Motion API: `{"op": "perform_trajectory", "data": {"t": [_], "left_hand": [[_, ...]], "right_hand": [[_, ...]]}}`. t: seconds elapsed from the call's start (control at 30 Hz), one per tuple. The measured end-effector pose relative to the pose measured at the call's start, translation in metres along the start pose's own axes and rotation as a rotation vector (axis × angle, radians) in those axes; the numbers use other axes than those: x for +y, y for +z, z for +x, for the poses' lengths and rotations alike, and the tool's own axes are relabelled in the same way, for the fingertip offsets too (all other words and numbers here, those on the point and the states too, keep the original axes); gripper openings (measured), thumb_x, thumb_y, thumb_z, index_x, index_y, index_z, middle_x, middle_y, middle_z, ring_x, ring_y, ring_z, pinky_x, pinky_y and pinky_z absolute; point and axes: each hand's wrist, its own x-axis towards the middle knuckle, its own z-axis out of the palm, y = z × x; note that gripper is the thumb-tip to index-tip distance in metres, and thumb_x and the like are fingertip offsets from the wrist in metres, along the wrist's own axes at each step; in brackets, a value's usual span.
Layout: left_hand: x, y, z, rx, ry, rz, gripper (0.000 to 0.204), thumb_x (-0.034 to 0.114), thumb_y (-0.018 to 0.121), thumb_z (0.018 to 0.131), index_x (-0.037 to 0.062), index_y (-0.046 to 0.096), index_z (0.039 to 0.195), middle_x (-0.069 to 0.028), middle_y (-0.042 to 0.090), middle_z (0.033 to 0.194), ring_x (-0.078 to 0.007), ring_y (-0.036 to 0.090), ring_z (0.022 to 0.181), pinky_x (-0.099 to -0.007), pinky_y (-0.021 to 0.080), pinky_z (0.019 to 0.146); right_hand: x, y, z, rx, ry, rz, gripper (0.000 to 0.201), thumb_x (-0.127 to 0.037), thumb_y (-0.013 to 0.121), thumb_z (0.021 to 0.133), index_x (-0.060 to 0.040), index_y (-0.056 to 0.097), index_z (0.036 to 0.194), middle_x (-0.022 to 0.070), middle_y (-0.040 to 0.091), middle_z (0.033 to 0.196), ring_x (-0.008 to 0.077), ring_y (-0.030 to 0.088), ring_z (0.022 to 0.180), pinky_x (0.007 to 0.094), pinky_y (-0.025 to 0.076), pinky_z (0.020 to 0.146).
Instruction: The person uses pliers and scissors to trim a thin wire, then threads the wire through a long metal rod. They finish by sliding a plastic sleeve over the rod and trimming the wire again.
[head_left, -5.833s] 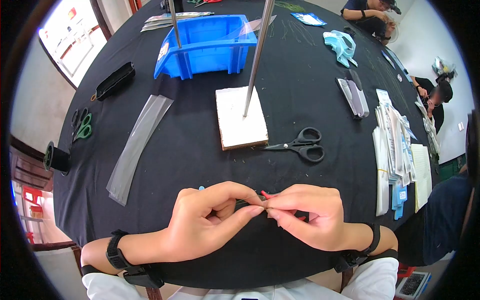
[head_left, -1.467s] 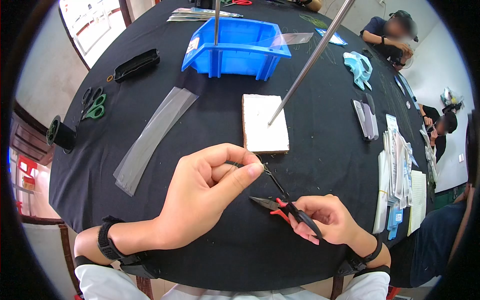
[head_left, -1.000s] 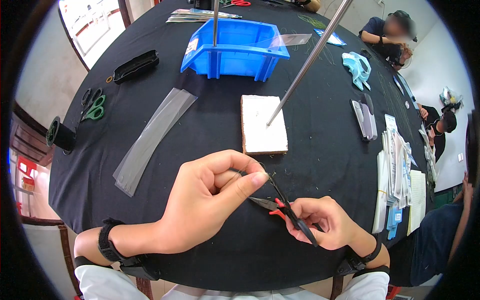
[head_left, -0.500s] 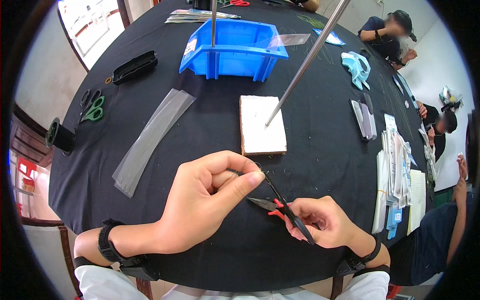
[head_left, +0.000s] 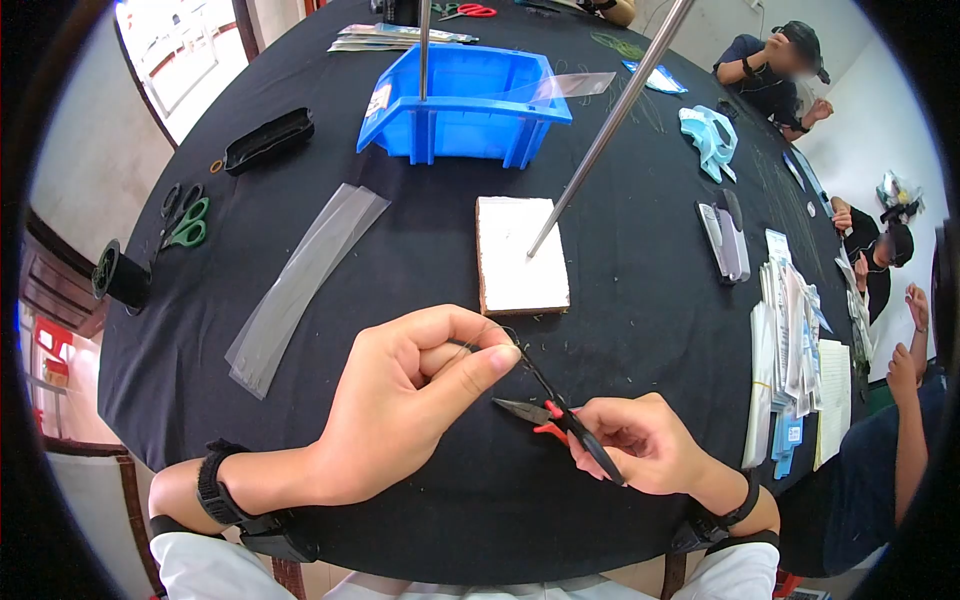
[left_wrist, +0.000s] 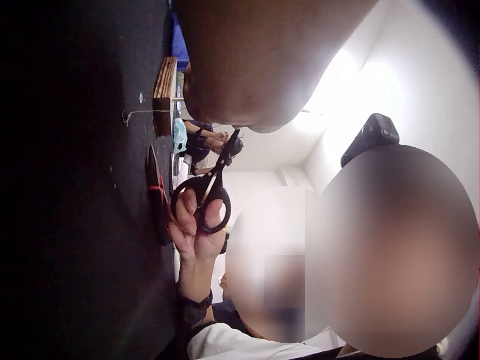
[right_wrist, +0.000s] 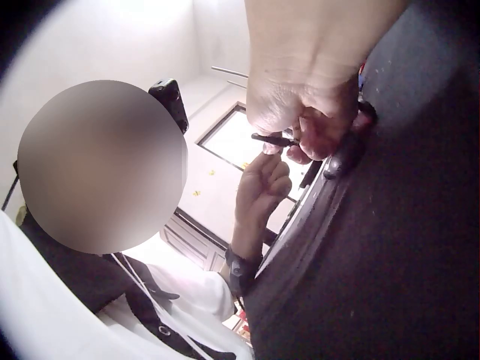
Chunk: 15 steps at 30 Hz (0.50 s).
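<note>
A black-covered table bears a blue bin, a white-topped block, clear plastic strips and a stapler.

A broad table with a curved edge is filling the room's middle, and a black cloth is covering its top. On the left, a pale wall is standing beside a dark-framed opening, where bright light is pouring in. Below, brown panelled woodwork is showing near a red stool, which is standing on a pale floor. A chair with a brown frame is standing close to the table's near-left edge. At right, a white wall is rising behind the table, and in the left wrist view a white glare is washing out the background.
</note>
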Motion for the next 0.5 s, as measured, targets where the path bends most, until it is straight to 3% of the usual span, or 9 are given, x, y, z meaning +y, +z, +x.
{"op": "perform_trajectory", "data": {"t": [0.17, 0.27, 0.37, 0.4, 0.5], "left_hand": [[0.001, 0.0, 0.0, -0.01, 0.014, -0.018, 0.014, 0.012, 0.057, 0.09, -0.0018, 0.055, 0.093, 0.0065, 0.045, 0.054, 0.0007, 0.035, 0.045, -0.0174, 0.025, 0.041], [0.001, 0.0, -0.001, -0.012, 0.018, -0.022, 0.014, 0.011, 0.057, 0.09, -0.0017, 0.056, 0.093, 0.0064, 0.045, 0.054, 0.0006, 0.034, 0.045, -0.0175, 0.025, 0.041], [-0.001, 0.0, -0.001, -0.015, 0.026, -0.044, 0.014, 0.011, 0.057, 0.09, -0.0017, 0.056, 0.094, 0.0065, 0.044, 0.054, 0.0007, 0.034, 0.045, -0.0176, 0.024, 0.041], [-0.001, 0.0, -0.001, -0.016, 0.027, -0.055, 0.014, 0.011, 0.057, 0.09, -0.0016, 0.056, 0.094, 0.0066, 0.044, 0.054, 0.0007, 0.034, 0.045, -0.0177, 0.024, 0.041], [0.002, 0.0, -0.001, -0.029, 0.043, -0.052, 0.013, 0.01, 0.058, 0.089, -0.0014, 0.057, 0.094, 0.0068, 0.044, 0.053, 0.0013, 0.033, 0.045, -0.0176, 0.023, 0.041]], "right_hand": [[-0.013, 0.005, 0.002, 0.007, 0.068, 0.277, 0.018, -0.012, 0.062, 0.086, 0.0002, 0.059, 0.098, 0.0, 0.057, 0.065, 0.0028, 0.043, 0.051, 0.0186, 0.034, 0.046], [-0.015, 0.003, 0.002, 0.022, 0.065, 0.315, 0.012, -0.01, 0.063, 0.084, -0.0011, 0.058, 0.091, -0.0019, 0.053, 0.062, 0.0027, 0.043, 0.051, 0.0185, 0.034, 0.046], [-0.009, -0.005, -0.004, 0.099, -0.014, -0.008, 0.016, -0.012, 0.067, 0.08, -0.0017, 0.055, 0.082, -0.0015, 0.053, 0.062, 0.0028, 0.043, 0.049, 0.0192, 0.033, 0.044], [-0.01, -0.009, -0.005, 0.199, -0.081, -0.182, 0.021, -0.013, 0.071, 0.074, -0.0024, 0.052, 0.078, -0.0008, 0.05, 0.059, 0.0029, 0.042, 0.046, 0.0203, 0.032, 0.043], [-0.027, -0.027, 0.001, 0.347, -0.138, -0.841, 0.027, -0.013, 0.071, 0.063, -0.0028, 0.055, 0.082, 0.0058, 0.054, 0.062, 0.0192, 0.054, 0.053, 0.0294, 0.043, 0.052]]}}
